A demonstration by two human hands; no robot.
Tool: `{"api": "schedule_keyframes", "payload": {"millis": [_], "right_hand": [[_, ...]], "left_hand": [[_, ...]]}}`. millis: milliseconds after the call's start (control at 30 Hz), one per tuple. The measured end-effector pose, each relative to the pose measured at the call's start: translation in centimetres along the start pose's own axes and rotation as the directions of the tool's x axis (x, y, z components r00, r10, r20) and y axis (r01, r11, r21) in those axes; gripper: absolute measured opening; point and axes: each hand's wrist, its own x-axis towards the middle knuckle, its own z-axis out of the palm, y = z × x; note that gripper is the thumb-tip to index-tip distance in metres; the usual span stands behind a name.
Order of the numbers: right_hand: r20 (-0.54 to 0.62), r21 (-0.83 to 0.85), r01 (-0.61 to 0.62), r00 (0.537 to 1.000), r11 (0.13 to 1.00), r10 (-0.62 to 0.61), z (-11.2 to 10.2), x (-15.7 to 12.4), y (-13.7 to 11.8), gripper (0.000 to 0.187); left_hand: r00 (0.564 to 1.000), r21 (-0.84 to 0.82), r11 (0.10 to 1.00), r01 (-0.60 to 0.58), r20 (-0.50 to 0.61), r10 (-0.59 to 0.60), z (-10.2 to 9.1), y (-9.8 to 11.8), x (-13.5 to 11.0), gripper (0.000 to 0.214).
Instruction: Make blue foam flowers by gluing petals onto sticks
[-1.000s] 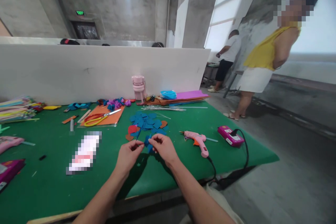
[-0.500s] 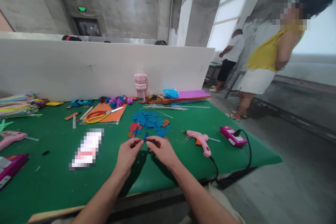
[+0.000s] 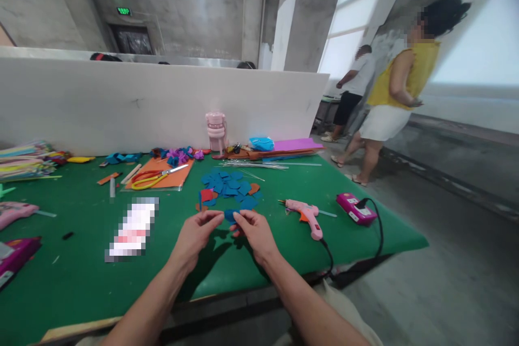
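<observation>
My left hand (image 3: pixel 198 235) is closed, with thumb and forefinger pinched at the left edge of a small blue felt-like piece (image 3: pixel 231 215). A thin dark blue strip (image 3: pixel 200 200) sticks up from behind its fingers. My right hand (image 3: pixel 254 231) is closed too, its thumb pressing the same blue piece from the right. Just beyond both hands lies a loose pile of blue cut pieces (image 3: pixel 231 186), with a red piece (image 3: pixel 206 194) and several brown ones among them. A pink glue gun (image 3: pixel 304 214) rests on the green table to the right of my right hand.
A purple power box (image 3: pixel 357 208) with a black cable sits at the right. Scissors (image 3: pixel 156 177) lie on an orange sheet (image 3: pixel 174 178). Thin wires (image 3: pixel 255 164) and a pink bottle (image 3: pixel 216 131) stand before a white partition (image 3: pixel 162 102). Two people are at the right.
The blue piece between my hands now shows broader, and my right thumb presses on it. The strip at my left hand has shifted left. The person in yellow has moved left in view.
</observation>
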Motion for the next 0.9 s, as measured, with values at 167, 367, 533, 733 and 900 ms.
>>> {"api": "schedule_keyframes", "payload": {"millis": [167, 367, 533, 733, 900], "right_hand": [[0.033, -0.163, 0.052, 0.998, 0.985, -0.048, -0.2, -0.1, -0.1, 0.026], [0.150, -0.433, 0.215, 0.975, 0.875, -0.165, -0.9, 0.0, 0.1, 0.016], [0.122, -0.263, 0.005, 0.992, 0.965, 0.028, -0.4, 0.0, 0.8, 0.016], [0.105, -0.122, -0.081, 0.990, 0.989, 0.094, -0.1, -0.3, -0.1, 0.023], [0.114, -0.110, -0.082, 0.989, 0.991, 0.095, -0.1, -0.6, 0.1, 0.025]], "left_hand": [[0.999, 0.017, 0.999, -0.038, -0.015, 0.039, 0.5, -0.4, 0.0, 0.032], [0.972, 0.283, 0.930, -0.234, 0.086, 0.219, -0.4, -0.6, 0.6, 0.020], [0.981, 0.236, 0.955, -0.181, 0.114, 0.158, -0.3, -0.6, 0.5, 0.024], [0.994, 0.163, 0.982, -0.091, 0.080, 0.078, -0.1, -0.6, 0.4, 0.030], [0.994, 0.174, 0.981, -0.079, 0.083, 0.066, 0.1, -0.8, 0.4, 0.032]]}}
